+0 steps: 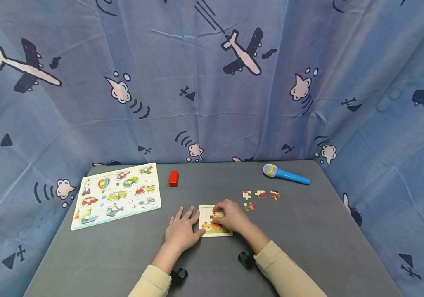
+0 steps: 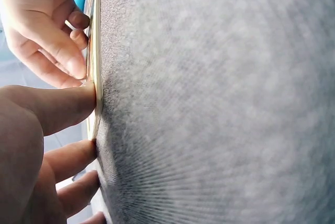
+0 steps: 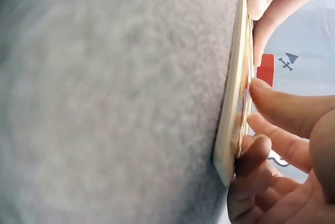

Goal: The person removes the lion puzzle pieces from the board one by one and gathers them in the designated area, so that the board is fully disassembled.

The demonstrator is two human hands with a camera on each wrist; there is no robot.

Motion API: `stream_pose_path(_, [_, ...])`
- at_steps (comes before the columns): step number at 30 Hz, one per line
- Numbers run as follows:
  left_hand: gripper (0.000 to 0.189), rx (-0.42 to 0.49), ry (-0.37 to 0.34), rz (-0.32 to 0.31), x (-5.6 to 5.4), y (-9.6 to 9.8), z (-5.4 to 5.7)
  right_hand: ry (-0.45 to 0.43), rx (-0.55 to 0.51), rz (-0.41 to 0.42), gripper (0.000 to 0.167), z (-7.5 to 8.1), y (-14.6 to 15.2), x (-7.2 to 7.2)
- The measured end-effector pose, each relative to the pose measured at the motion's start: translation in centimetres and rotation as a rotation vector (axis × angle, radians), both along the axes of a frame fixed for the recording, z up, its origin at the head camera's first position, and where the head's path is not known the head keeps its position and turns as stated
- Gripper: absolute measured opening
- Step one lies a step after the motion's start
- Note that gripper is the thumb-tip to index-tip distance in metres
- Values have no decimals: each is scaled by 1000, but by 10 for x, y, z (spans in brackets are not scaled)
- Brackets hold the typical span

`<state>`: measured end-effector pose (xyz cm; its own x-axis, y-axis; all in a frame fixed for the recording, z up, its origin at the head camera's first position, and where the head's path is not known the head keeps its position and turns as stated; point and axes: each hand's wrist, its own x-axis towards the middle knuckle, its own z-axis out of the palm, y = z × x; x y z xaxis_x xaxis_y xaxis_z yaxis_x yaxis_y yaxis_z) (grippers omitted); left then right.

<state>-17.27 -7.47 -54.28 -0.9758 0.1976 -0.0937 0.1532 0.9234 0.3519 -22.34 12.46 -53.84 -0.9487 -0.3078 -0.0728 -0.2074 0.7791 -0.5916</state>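
A small wooden jigsaw puzzle board (image 1: 215, 235) lies flat on the grey table, with a pale frame and colourful pieces in its lower part. My left hand (image 1: 183, 234) rests at its left side, fingers spread on the table and thumb pressing the frame's edge. Over the board, my right hand (image 1: 232, 216) pinches a puzzle piece (image 1: 217, 215) between thumb and fingers, right at the board's surface; the hand partly hides the pieces. In the right wrist view, the right thumb and bent fingers touch the top of the puzzle board (image 3: 230, 124).
Several loose puzzle pieces (image 1: 261, 194) lie right of the board. A toy microphone (image 1: 287, 175) is at the back right, a red block (image 1: 173, 178) behind the board. A large picture board (image 1: 117, 196) with vehicles lies at the left. A patterned curtain (image 1: 212, 95) hangs behind the table.
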Motion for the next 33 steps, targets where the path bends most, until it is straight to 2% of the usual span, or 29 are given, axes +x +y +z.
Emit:
stream_pose_path(4, [68, -4, 1, -4, 0, 0, 0, -13, 4, 15, 22, 0, -2, 0])
stream_pose_path(13, [68, 4, 2, -1, -2, 0, -1, -70, -10, -19, 21, 1, -4, -3])
stream_pose_path(28, [68, 6, 9, 5, 0, 0, -3, -64, -137, 22, 26, 5, -2, 1])
stream_pose_path(33, [68, 7, 5, 6, 1, -1, -3, -60, -96, 42, 18, 5, -1, 1])
